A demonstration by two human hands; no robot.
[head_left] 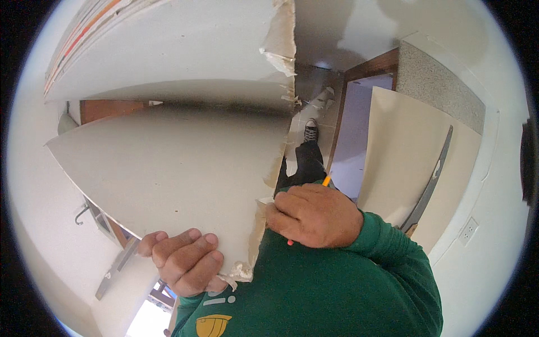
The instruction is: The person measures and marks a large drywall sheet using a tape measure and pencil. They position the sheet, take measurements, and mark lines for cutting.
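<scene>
A large pale drywall sheet (168, 163) spreads before me, its right edge ragged with torn paper and crumbled core. My left hand (185, 261) is closed over its near edge, fingers on the upper face. At the right edge my right hand (315, 216) is closed, its fingertips against the torn paper. A yellow pencil (327, 180) passes through that fist, its tip above and a red end below. A small pale, thin sliver (264, 200) shows at the right fingertips; I cannot tell whether it is paper or a blade.
Beyond a dark gap stands another drywall panel (185, 53) with a torn right edge and layered edges at left. A handsaw (429, 182) leans against a beige board (393, 151) on the right. Another long blade (116, 271) lies at left. A sneaker (310, 132) is on the tiles.
</scene>
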